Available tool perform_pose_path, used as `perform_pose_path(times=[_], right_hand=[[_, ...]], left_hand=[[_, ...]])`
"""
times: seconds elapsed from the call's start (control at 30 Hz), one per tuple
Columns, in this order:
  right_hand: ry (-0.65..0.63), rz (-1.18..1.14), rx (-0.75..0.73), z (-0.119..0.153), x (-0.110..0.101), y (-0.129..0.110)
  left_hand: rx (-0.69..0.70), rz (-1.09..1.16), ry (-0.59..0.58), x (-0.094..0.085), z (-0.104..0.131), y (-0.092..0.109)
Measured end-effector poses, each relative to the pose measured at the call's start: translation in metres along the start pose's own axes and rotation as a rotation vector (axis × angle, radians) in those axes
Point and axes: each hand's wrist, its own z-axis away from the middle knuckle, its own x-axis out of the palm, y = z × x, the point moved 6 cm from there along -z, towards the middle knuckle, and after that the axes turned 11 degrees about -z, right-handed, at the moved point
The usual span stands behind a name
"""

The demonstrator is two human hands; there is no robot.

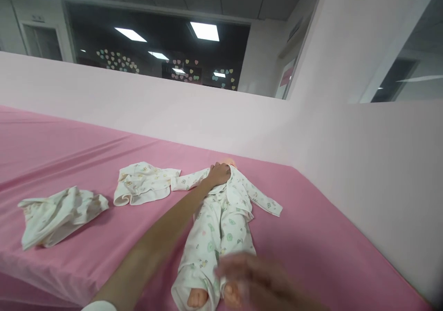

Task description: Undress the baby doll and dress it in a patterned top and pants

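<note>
On a pink-covered surface lies a baby doll (197, 297) on its back, its bare feet towards me. It wears a white patterned baby shirt (238, 193) with both sleeves spread outward, and white baby trousers (209, 232) with green and pink prints. My left hand (219, 174) rests at the shirt's neckline, its fingers bent over the cloth; the fingertips are partly hidden. Most of the doll's head is hidden behind that hand. Blurred by motion, my right hand (254, 274) hovers over the lower trouser leg near the feet, fingers stretched out and apparently holding nothing.
Left of the doll lies a white printed baby garment (147, 182), close to one sleeve. Farther left is another crumpled white garment (64, 214). The pink sheet (304, 237) meets a white wall (207, 122) behind and on the right. A window (155, 48) is above.
</note>
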Motion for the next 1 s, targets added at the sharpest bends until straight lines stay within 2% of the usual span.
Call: perform_pose_path(times=[0.03,0.1,0.13,0.23,0.3,0.4,0.5,0.67,0.83,1.0], right_hand=[[0.095,0.003,0.02,-0.015,-0.017,0.0],[0.429,0.032,0.093,-0.048,-0.059,0.007],[0.552,0.077,0.104,-0.067,-0.077,0.012],[0.808,0.261,0.096,-0.125,-0.124,0.027],[0.891,0.386,0.125,-0.16,-0.147,0.04],[0.904,0.43,0.188,-0.197,-0.168,0.058],[0.861,0.432,0.237,-0.216,-0.18,0.07],[0.839,0.5,0.267,-0.225,-0.2,0.081],[0.692,0.635,0.167,-0.235,-0.206,0.085],[0.728,0.615,0.071,-0.233,-0.206,0.081]], left_hand=[[0.002,0.003,0.015,0.0,0.002,-0.001],[0.007,0.013,0.054,0.0,0.007,-0.001],[0.01,0.019,0.077,-0.001,0.01,-0.001],[0.049,0.045,0.138,-0.005,0.017,0.0],[0.091,0.062,0.154,-0.005,0.017,0.001],[0.088,0.083,0.159,-0.002,0.014,-0.003],[0.04,0.113,0.177,0.001,0.012,-0.009],[-0.054,0.143,0.212,-0.001,0.012,-0.013],[-0.134,0.146,0.184,0.0,0.011,-0.018],[-0.138,0.168,0.156,0.002,0.011,-0.021]])
